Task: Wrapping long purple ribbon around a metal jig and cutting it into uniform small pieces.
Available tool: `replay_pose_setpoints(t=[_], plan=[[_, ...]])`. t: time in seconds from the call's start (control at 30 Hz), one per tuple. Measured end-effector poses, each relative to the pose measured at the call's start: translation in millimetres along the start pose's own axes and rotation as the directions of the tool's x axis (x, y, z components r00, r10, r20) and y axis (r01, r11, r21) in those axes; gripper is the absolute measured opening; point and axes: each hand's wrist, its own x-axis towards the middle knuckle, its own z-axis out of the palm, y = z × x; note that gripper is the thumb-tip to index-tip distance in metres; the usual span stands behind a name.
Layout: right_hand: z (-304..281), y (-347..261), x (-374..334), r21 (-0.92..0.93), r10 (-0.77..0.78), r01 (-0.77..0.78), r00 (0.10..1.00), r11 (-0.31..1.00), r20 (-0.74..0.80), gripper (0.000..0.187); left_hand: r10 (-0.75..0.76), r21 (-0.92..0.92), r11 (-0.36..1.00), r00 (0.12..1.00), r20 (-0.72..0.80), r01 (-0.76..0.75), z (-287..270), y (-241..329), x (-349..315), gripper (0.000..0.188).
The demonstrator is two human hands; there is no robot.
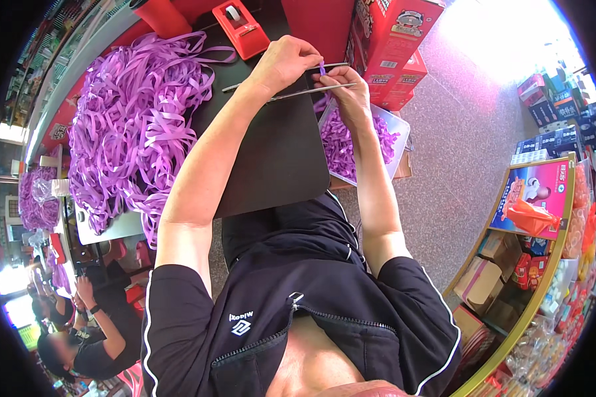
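Above the far edge of a black tabletop point(271, 159), both my hands meet at a small piece of purple ribbon point(322, 68). My left hand point(286, 63) is closed, its thumb and fingertips pinching the ribbon's upper part. Just right of it, my right hand point(347, 96) has its fingers closed at the ribbon's lower part. Two thin metal rods point(298, 94) run left to right beside my fingers, one ending against my right hand; whether that hand also grips them is unclear. Under my right forearm stands a white bin point(398, 149) holding cut purple ribbon pieces point(338, 140).
A big heap of long purple ribbon point(136, 119) covers the table's left side. Beyond are a red tape dispenser point(245, 33) and red boxes point(391, 40). Shelves of packaged goods point(510, 278) line the right. Another person point(86, 344) sits at lower left.
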Motion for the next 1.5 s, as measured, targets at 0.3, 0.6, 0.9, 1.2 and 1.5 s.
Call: replay_pose_setpoints(t=[0.3,0.6,0.9,1.2,1.5], plan=[[5,1,0,-0.012,-0.025,0.025,0.999,1.000,-0.020,0.017,0.075,0.017,0.997,0.996,-0.037,-0.075,10,-18,1,0.025],[-17,1,-7,-0.122,0.018,-0.027,0.997,0.992,-0.076,0.024,0.057,-0.024,0.998,0.998,-0.018,-0.058,14,-25,-1,0.022],[-14,5,15,-0.494,0.090,-0.036,0.992,0.869,0.085,0.027,0.073,-0.047,0.996,0.996,-0.048,-0.075,17,-30,-3,0.022],[-59,42,-6,-0.710,0.070,-0.058,0.997,0.701,-0.013,0.025,0.121,0.002,0.993,0.990,-0.078,-0.121,20,-35,-1,0.023],[-121,108,-50,-0.802,0.164,-0.241,0.970,0.546,-0.180,0.027,0.113,0.019,0.994,0.991,-0.068,-0.112,18,-36,-1,0.025]])
